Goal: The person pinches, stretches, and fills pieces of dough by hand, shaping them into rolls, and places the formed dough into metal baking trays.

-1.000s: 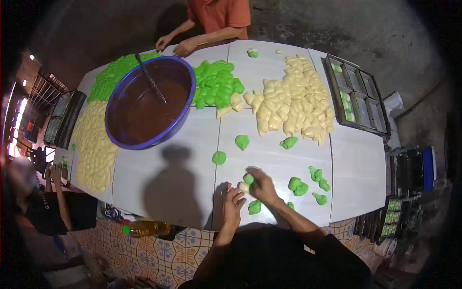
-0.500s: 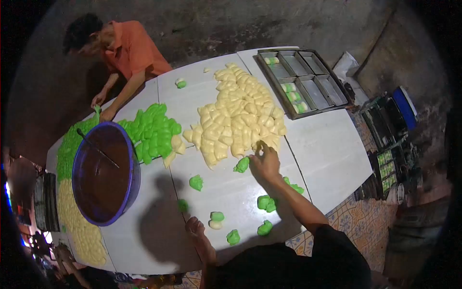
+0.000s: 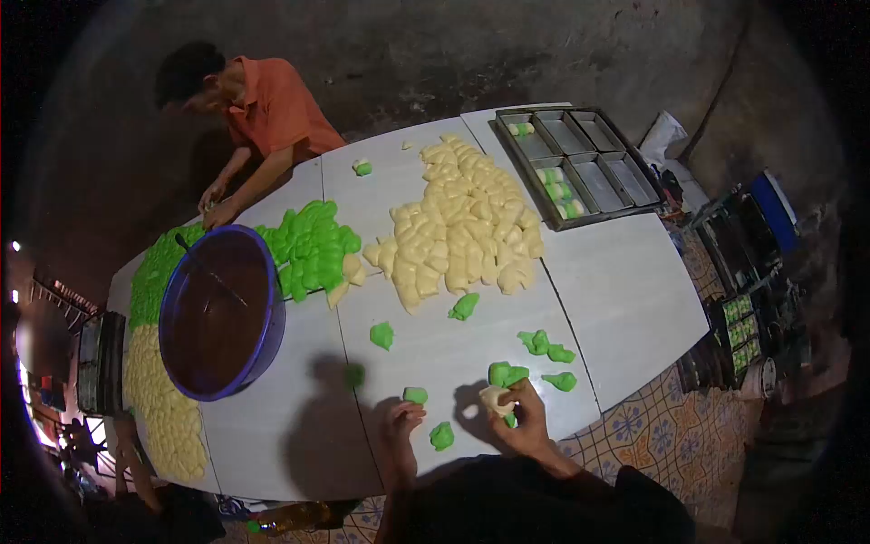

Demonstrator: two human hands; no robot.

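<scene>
Between the fingers of my right hand (image 3: 526, 424) is a piece of cream dough (image 3: 495, 400), held just above the table. Green dough lumps (image 3: 507, 373) lie right beside it, and a bit of green shows under the hand. My left hand (image 3: 401, 440) is closed at the near edge, its fingertips against a small dough piece with a green top (image 3: 415, 395); the fingers hide its lower part. A loose green lump (image 3: 441, 436) rests between my hands. Farther off is the big spread of cream dough pieces (image 3: 467, 222).
A purple basin (image 3: 276, 313) of brown liquid with a stick stands at left, among green dough pieces (image 3: 317, 247) and more cream ones (image 3: 163, 408). A sectioned metal tray (image 3: 580, 218) holds several green-and-cream rolls. Across the table, a person in an orange shirt (image 3: 281, 104) handles dough.
My right hand has come back from the cream dough spread toward me, now with a cream piece in it. My left hand has moved onto the small green-and-cream dough. The view has shifted slightly.
</scene>
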